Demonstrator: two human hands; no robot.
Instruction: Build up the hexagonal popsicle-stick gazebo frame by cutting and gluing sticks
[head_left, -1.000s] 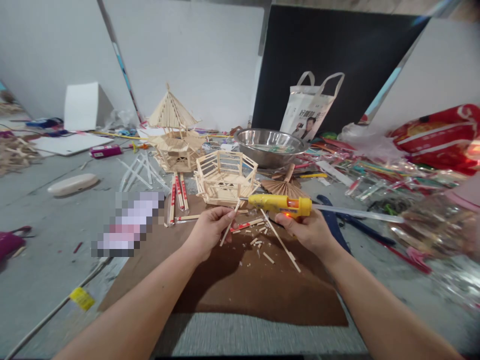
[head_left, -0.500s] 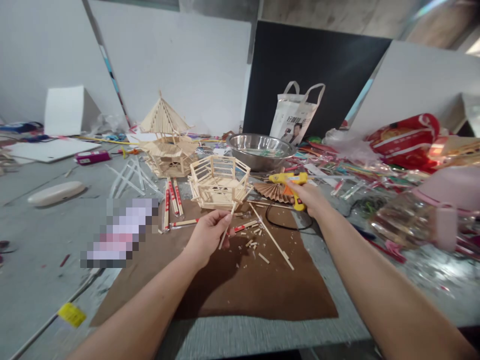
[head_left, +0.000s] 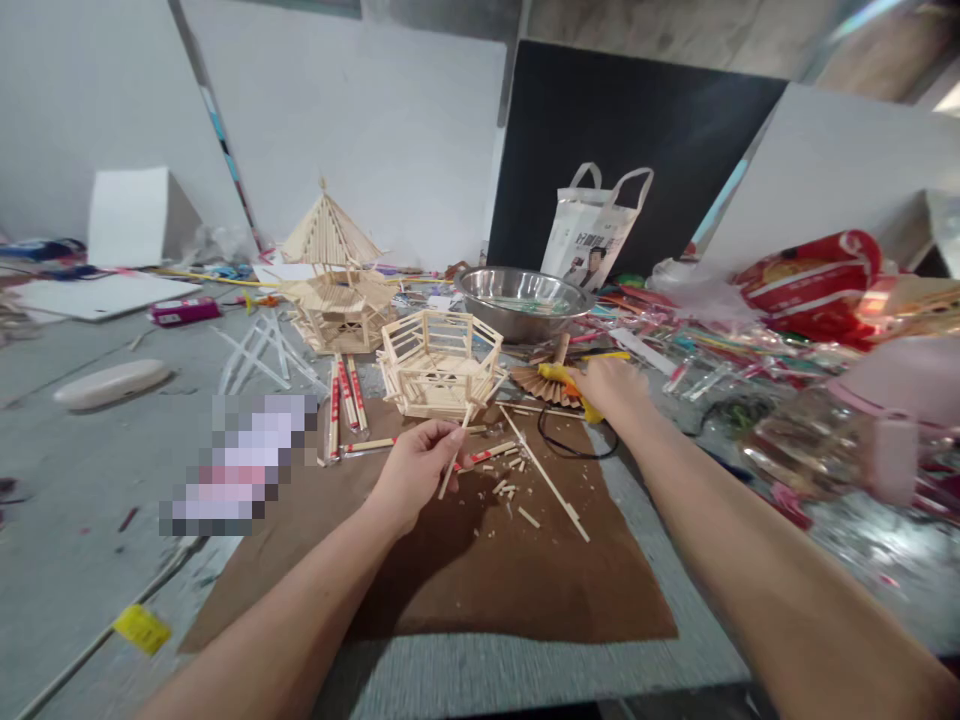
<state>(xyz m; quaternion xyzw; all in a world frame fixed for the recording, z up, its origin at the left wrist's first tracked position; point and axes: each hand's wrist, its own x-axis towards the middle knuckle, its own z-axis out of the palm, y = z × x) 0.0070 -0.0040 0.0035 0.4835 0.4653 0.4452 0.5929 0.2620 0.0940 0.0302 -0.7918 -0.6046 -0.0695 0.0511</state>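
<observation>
My left hand (head_left: pixel 416 468) pinches a thin wooden stick (head_left: pixel 454 455) above the brown mat (head_left: pixel 465 580), just in front of a small hexagonal stick frame (head_left: pixel 439 365). Farther right, my right hand (head_left: pixel 611 388) lies closed over the yellow glue gun (head_left: pixel 564 380), which is down on the table beside a folded paper fan (head_left: pixel 540 380). A black cord (head_left: pixel 574 445) loops from the gun across the mat's edge. Short stick offcuts (head_left: pixel 517 490) and a long stick (head_left: pixel 544 475) lie scattered between my hands.
A stick pagoda model (head_left: pixel 334 275) stands behind the frame, with a steel bowl (head_left: pixel 521 300) and a white tote bag (head_left: pixel 596 230) to the right. Red-wrapped chopsticks (head_left: pixel 345 395) lie left of the frame. Packets and red bags (head_left: pixel 810 280) crowd the right side.
My right hand carried the glue gun away from the stick, out to the right, and lowered it to the table by the paper fan. My left hand kept the stick nearly still.
</observation>
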